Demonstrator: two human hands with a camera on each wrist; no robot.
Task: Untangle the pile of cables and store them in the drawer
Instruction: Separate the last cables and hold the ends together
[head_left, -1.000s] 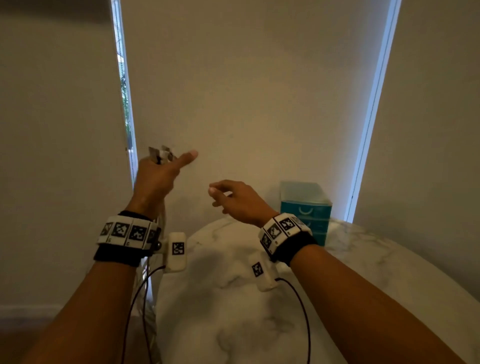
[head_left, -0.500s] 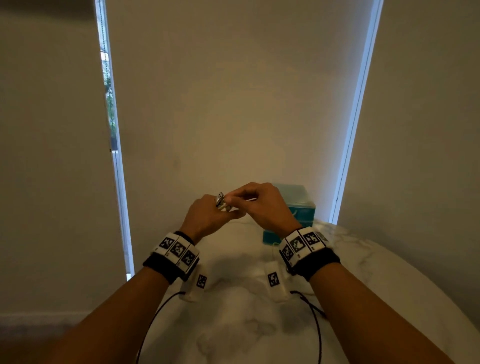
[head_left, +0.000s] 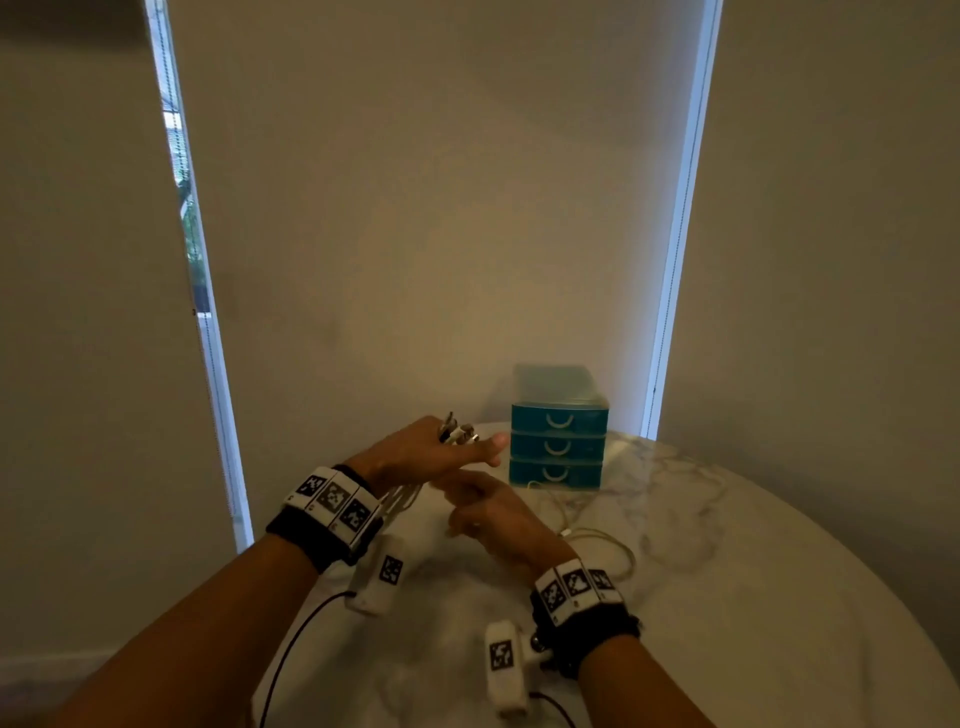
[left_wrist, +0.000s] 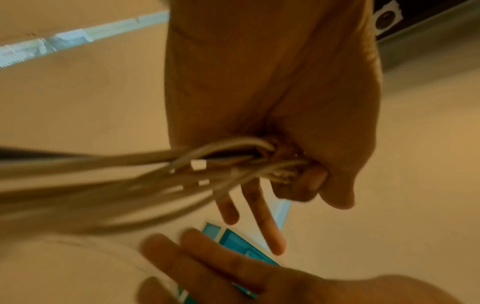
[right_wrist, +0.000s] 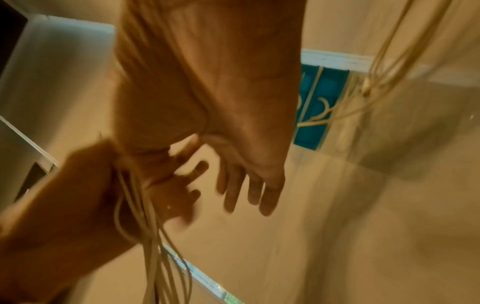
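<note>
The left hand (head_left: 415, 457) is raised above the near-left part of the marble table (head_left: 753, 597), palm down, with the thumb and 2 fingers extended toward the right. Its remaining fingers are curled around a bundle of pale cables (left_wrist: 161, 164); several connector ends (head_left: 457, 432) project above the knuckles, and the strands hang down below the wrist. The right hand (head_left: 498, 517) is just below and to the right of the left hand, with its fingers loosely spread and nothing held in them. In the right wrist view the fingers (right_wrist: 249, 191) are straight and apart. To the right of this hand, more loose cable (head_left: 587, 530) lies coiled on the tabletop, reaching up to the front of the drawer unit. The teal drawer unit (head_left: 558, 447) stands at the far edge of the table, against the wall, with 3 drawers stacked vertically, all closed, each fitted with a pale curved handle.
</note>
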